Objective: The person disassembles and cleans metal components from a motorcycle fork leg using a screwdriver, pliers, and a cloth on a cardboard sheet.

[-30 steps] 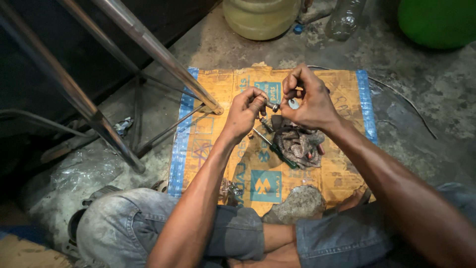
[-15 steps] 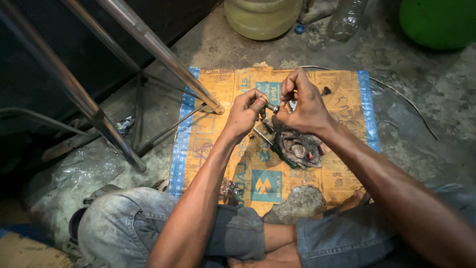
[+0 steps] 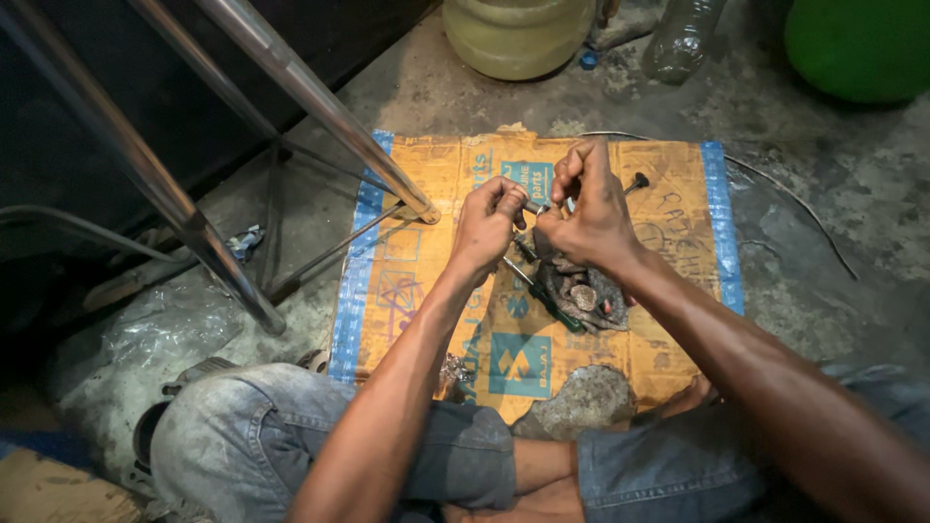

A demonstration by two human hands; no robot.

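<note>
Far left: slanting steel tubes (image 3: 242,58) of a stand, crossing over dark floor and crumpled clear plastic sheet (image 3: 145,334). Next, a flattened orange cardboard sheet (image 3: 426,329) with blue edging, spread on the concrete as a work mat. Above its middle, left hand (image 3: 487,225) curled tight, fingertips pinched narrow on one end of a small metal part (image 3: 536,206), held up clear of the cardboard. Just beside, nearly touching, right hand (image 3: 588,215) closed on the other end of that same part, thumb and fingers bunched; exact hold hidden by the knuckles. Directly beneath, a greasy heap of small engine pieces (image 3: 581,291) resting on the mat, with a dark rag-like lump (image 3: 581,402) nearer the knees. Top edge: yellowish plastic jug (image 3: 518,34), green tub (image 3: 862,44) far right. Judged step: working two tiny pieces together or apart between the fingertips. Next move likely calls for steady counter-grip and a fine twist, kept over the mat to catch any drop.
</note>
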